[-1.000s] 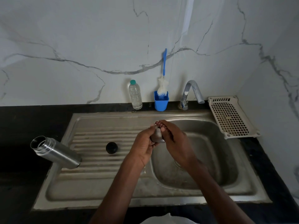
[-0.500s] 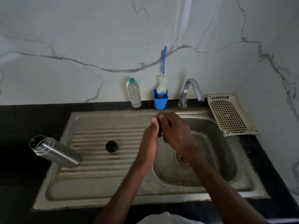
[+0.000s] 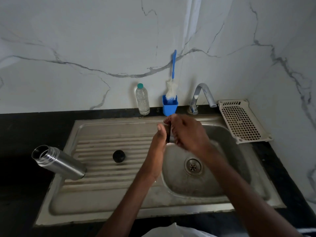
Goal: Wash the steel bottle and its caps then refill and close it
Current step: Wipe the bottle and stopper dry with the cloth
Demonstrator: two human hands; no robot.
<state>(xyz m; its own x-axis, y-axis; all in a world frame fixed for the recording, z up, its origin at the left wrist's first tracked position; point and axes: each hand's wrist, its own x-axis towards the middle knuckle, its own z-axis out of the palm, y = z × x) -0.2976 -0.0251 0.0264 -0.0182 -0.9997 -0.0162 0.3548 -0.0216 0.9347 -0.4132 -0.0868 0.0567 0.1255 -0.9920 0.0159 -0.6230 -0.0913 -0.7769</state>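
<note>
The steel bottle (image 3: 59,162) lies on its side at the left edge of the sink's draining board, its open threaded mouth pointing up and left. A small black cap (image 3: 119,156) rests on the ribbed draining board. Over the left rim of the basin, my left hand (image 3: 159,142) and my right hand (image 3: 186,132) are pressed together around the steel cap (image 3: 169,135), which is mostly hidden between palm and fingers. My right hand covers it from the right and is slightly blurred.
Steel sink (image 3: 102,199) with drain (image 3: 193,166) in a black counter. Along the marble wall stand a clear plastic water bottle (image 3: 142,100), a blue cup (image 3: 169,106) holding a bottle brush (image 3: 172,79), the tap (image 3: 201,94), and a beige perforated tray (image 3: 242,120) at right.
My hands have risen slightly toward the back of the sink, and my right hand has closed over the steel cap, hiding most of it. The bottle and black cap have not moved.
</note>
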